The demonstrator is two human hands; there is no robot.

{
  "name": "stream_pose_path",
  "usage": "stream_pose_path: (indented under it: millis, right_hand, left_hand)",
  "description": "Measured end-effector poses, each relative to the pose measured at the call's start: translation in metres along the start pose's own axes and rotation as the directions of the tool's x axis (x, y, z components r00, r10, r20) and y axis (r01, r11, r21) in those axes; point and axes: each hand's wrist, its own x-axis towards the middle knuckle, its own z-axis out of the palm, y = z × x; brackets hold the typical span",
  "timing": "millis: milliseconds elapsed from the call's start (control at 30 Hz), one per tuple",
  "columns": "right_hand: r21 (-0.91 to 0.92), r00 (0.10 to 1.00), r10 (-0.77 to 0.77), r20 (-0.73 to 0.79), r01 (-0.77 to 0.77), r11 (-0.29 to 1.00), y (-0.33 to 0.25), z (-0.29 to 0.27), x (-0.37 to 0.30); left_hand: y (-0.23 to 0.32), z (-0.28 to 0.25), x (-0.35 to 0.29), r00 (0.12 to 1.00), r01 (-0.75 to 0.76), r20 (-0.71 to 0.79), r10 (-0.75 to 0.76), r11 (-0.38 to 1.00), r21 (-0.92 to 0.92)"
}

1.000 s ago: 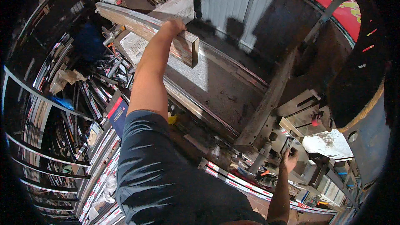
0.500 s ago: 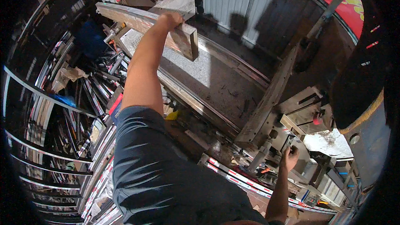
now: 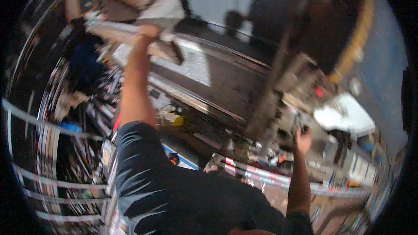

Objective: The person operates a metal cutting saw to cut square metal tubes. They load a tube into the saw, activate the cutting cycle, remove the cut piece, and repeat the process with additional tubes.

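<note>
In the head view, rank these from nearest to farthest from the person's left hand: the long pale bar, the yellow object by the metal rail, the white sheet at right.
From the left hand:
1. Long pale bar, upper left, right at the hand, seemingly gripped; blur hides the fingers.
2. Yellow object, lower centre beside the metal rail.
3. White sheet, far right, beyond the right hand.

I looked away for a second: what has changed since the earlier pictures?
Mostly the view: it has swung and blurred. The left hand keeps its grip on the long timber beam, arm stretched out. The right hand stays low by the machine. Nothing was taken up or let go.
</note>
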Motion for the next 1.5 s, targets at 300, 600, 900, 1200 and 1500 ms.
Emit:
stream_pose_path:
  millis: [300,600,900,1200,1500]
  right_hand:
    - [0.015,0.999,-0.032,0.040,0.032,0.999,-0.024,0.002,0.007]
    - [0.196,0.997,0.043,0.067,-0.055,0.979,-0.003,0.007,0.033]
    - [0.082,0.966,-0.240,0.096,0.233,0.969,-0.020,-0.016,0.007]
    - [0.319,0.805,-0.447,-0.391,0.574,0.754,0.010,-0.009,-0.011]
    - [0.342,0.843,-0.446,0.299,0.341,0.875,0.162,-0.060,-0.209]
  left_hand:
    - [0.038,0.004,-0.123,0.927,0.128,-0.343,-0.151,0.988,-0.087]
    - [0.357,0.007,-0.359,0.843,-0.472,-0.538,0.026,0.517,-0.714]
    - [0.545,-0.034,-0.522,0.917,-0.355,-0.380,-0.120,0.186,-0.916]
    - [0.491,-0.044,-0.347,0.793,-0.477,-0.588,-0.159,0.438,-0.762]
    - [0.478,-0.080,-0.183,0.882,-0.455,-0.432,0.188,0.578,-0.678]
